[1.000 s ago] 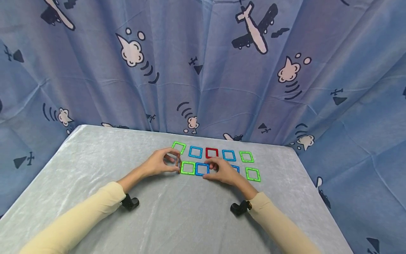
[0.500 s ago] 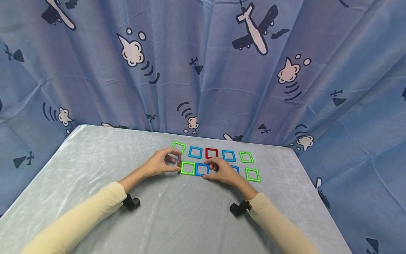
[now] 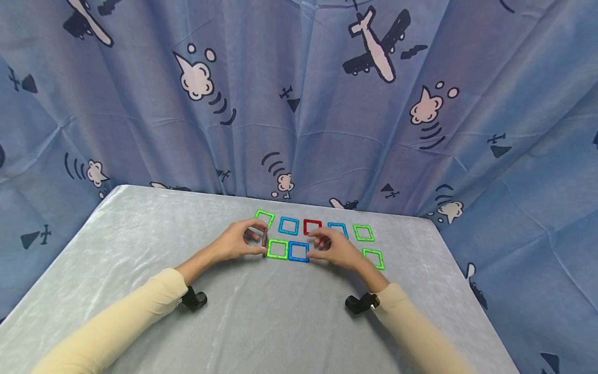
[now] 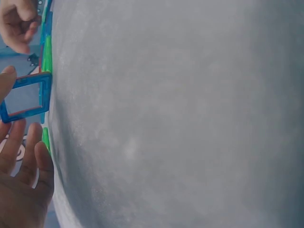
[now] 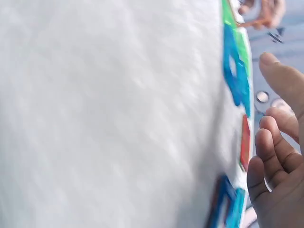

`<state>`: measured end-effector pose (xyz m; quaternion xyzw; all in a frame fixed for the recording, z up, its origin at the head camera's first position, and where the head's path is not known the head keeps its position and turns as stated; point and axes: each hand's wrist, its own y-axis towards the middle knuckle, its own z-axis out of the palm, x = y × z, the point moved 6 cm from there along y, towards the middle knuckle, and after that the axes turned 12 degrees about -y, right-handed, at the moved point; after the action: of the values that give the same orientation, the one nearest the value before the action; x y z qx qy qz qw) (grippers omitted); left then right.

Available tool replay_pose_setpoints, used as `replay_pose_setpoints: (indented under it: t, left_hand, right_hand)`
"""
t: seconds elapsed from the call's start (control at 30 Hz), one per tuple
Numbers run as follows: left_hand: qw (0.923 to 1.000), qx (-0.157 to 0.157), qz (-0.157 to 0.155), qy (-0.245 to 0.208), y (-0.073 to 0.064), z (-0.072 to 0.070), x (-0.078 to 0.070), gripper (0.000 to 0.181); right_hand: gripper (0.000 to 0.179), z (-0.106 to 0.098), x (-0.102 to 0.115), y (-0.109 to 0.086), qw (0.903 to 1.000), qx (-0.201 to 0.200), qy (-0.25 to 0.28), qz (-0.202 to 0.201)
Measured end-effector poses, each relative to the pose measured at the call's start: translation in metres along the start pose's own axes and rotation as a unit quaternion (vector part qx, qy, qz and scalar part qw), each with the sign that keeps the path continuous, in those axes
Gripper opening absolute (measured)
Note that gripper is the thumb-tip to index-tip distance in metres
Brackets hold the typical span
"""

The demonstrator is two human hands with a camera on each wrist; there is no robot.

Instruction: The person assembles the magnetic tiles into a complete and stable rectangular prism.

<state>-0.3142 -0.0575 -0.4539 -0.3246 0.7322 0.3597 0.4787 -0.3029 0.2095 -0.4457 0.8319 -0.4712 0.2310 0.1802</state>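
My left hand point(image 3: 235, 240) pinches a square magnetic tile frame point(image 4: 46, 92), thumb on one edge and fingers on the opposite one. This frame stands upright at the left side of a flat green tile frame point(image 3: 277, 249). It looks blue in the left wrist view but reddish in the head view, seen edge-on. A blue tile frame point(image 3: 298, 251) lies against the green one's right side. My right hand point(image 3: 341, 249) hovers just right of that blue frame, thumb and fingers spread, holding nothing in the right wrist view point(image 5: 280, 156).
Behind lies a row of tile frames: green point(image 3: 264, 218), blue point(image 3: 289, 225), red point(image 3: 312, 227), blue point(image 3: 338, 228) and green point(image 3: 364, 232). Another green frame point(image 3: 374, 258) sits right of my right hand. A patterned curtain point(image 3: 261, 104) hangs behind the grey-covered table point(image 3: 261, 322).
My right hand has come off the front blue tile frame and shifted right. The upright frame in my left hand has straightened against the green frame's side; the left hand is nearly still.
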Motion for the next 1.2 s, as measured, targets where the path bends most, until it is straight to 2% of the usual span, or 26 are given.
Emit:
replay_pose_setpoints:
  t: [0.23,0.5,0.8,1.2]
  left_hand:
    - [1.0000,0.003,-0.003,0.005,0.000,0.001,0.000,0.058]
    - [1.0000,0.004,-0.004,0.007,0.000,0.003,0.001,0.058]
    - [1.0000,0.004,-0.001,0.005,0.000,0.003,-0.001,0.057]
    - [0.9999,0.005,-0.007,0.006,0.000,0.002,-0.001,0.057]
  right_hand:
    - [0.044,-0.027,-0.017,-0.016,0.9982,-0.045,0.027,0.030]
    - [0.037,-0.041,-0.036,-0.036,0.9962,-0.073,0.042,0.023]
    - [0.036,-0.048,-0.053,-0.058,0.9961,-0.073,0.029,0.039]
    - [0.032,-0.046,-0.058,-0.074,0.9969,-0.067,0.015,0.039]
